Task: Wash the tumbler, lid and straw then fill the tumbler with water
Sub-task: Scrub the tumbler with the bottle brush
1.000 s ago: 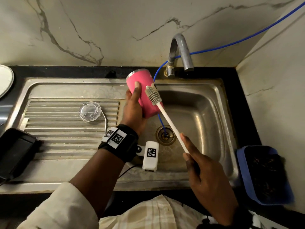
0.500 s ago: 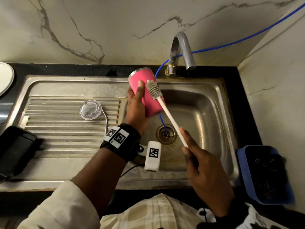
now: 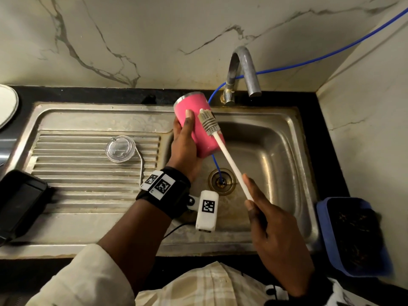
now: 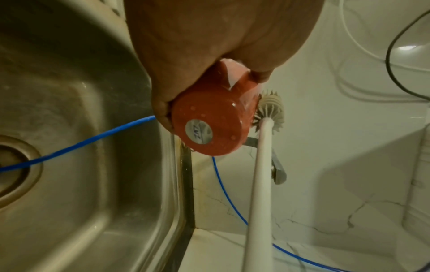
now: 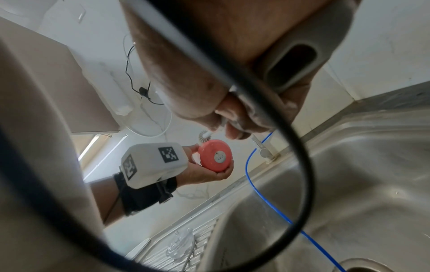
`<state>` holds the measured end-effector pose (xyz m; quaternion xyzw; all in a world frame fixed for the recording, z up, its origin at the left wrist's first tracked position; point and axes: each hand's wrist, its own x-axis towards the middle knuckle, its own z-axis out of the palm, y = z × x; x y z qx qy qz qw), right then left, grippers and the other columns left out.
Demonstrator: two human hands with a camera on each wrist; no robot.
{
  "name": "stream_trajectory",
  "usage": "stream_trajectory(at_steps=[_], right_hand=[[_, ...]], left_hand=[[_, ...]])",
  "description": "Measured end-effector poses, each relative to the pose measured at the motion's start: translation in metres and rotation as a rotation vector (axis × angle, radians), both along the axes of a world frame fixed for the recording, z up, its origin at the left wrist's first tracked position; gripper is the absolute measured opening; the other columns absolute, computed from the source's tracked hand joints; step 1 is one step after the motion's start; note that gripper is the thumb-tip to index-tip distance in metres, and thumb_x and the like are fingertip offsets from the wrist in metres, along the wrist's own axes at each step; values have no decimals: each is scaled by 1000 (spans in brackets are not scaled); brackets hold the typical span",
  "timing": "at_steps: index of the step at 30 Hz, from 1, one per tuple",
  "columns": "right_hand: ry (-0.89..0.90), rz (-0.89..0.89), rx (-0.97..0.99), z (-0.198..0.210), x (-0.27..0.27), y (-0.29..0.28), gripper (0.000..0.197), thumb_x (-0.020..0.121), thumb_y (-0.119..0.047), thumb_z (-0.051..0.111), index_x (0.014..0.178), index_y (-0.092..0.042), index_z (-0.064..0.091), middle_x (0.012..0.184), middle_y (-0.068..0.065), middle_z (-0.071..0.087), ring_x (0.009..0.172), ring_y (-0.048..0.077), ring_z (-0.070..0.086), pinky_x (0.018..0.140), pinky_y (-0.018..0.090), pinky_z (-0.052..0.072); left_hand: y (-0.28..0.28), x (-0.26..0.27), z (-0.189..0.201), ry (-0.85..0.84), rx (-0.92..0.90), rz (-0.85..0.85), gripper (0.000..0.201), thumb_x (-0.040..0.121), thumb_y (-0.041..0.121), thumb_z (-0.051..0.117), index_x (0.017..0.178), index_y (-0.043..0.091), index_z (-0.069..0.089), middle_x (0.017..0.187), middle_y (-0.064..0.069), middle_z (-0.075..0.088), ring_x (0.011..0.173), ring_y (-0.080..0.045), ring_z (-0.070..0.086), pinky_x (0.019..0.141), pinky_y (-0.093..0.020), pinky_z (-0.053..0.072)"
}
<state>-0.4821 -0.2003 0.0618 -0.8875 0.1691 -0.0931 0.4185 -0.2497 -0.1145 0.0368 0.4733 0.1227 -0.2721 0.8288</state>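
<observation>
Scrubbing the tumbler's outside

Your left hand (image 3: 184, 149) grasps the tumbler (image 3: 198, 124); right hand (image 3: 278, 235) grasps the brush (image 3: 220, 144). Turn the tumbler, covering every side.

Blue tub (image 3: 353, 237) beside steel sink (image 3: 293, 138)

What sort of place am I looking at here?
Most likely a home kitchen sink area: a steel sink with a ribbed drainboard, a tap against a marble-look wall, and a dark counter around it.
</observation>
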Motion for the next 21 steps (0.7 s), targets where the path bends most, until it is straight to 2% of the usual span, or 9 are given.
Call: stream_trajectory(at_steps=[3, 6, 8, 10, 11, 13, 16, 18, 21], right_hand=[[-10, 7, -35, 0, -7, 0, 62, 103, -19, 59, 159, -36, 40, 75, -26, 61, 59, -3, 57, 57, 3, 36], [-7, 23, -33, 1, -15, -1, 63, 102, -19, 60, 158, -39, 41, 91, -10, 75, 67, -6, 65, 61, 9, 48], [-1, 5, -22, 2, -10, -3, 64, 101, -12, 62, 157, -35, 44, 81, -21, 69, 63, -13, 59, 60, -1, 39], [3, -17, -52, 6, -3, -8, 62, 101, -11, 62, 157, -31, 45, 65, -26, 54, 56, -10, 52, 57, -2, 29], [4, -16, -68, 8, -1, -10, 61, 101, -12, 61, 157, -30, 45, 66, -26, 53, 54, -7, 50, 55, -1, 27], [4, 1, -60, 11, -3, -12, 62, 101, -8, 62, 157, -26, 45, 71, -34, 53, 54, -9, 50, 56, -2, 27], [44, 31, -50, 6, -15, -9, 69, 95, 3, 68, 156, -20, 47, 77, -47, 51, 62, -25, 48, 67, -8, 32], [57, 31, -22, 2, -20, -7, 69, 95, 3, 68, 156, -21, 47, 75, -48, 51, 62, -26, 47, 68, -8, 33], [14, -12, 1, 4, -15, -7, 62, 102, -6, 64, 156, -31, 46, 75, -40, 56, 61, -22, 50, 66, -6, 35]], left_hand=[[-1, 11, 4, -8, -6, 43, 52, 107, 43, 53, 153, 29, 35, 137, -16, 63, 113, -36, 71, 81, -56, 62], [2, 17, 3, -32, 4, 62, 54, 106, 43, 54, 155, 30, 34, 136, -16, 64, 111, -34, 73, 85, -56, 61], [0, 13, 0, -49, 9, 21, 52, 107, 41, 53, 155, 29, 35, 137, -17, 64, 114, -35, 72, 85, -56, 61], [-6, 6, -3, -43, -6, -17, 50, 108, 38, 51, 154, 25, 38, 140, -19, 62, 121, -39, 67, 90, -60, 60], [-8, 3, -2, -37, -19, -26, 49, 108, 37, 51, 154, 25, 38, 141, -20, 61, 124, -40, 65, 94, -61, 58], [-9, 4, -1, -39, -32, -28, 50, 108, 37, 51, 154, 25, 38, 141, -20, 62, 125, -40, 64, 96, -60, 58], [-4, 12, -3, -41, -49, 0, 55, 106, 41, 53, 156, 27, 36, 141, -19, 62, 122, -39, 67, 94, -63, 57], [-1, 14, -4, -27, -55, 6, 54, 106, 41, 53, 156, 27, 37, 141, -19, 62, 122, -39, 67, 95, -65, 56], [-3, 8, -3, -25, -75, -44, 50, 107, 37, 52, 153, 23, 40, 142, -21, 61, 127, -42, 63, 92, -60, 59]])
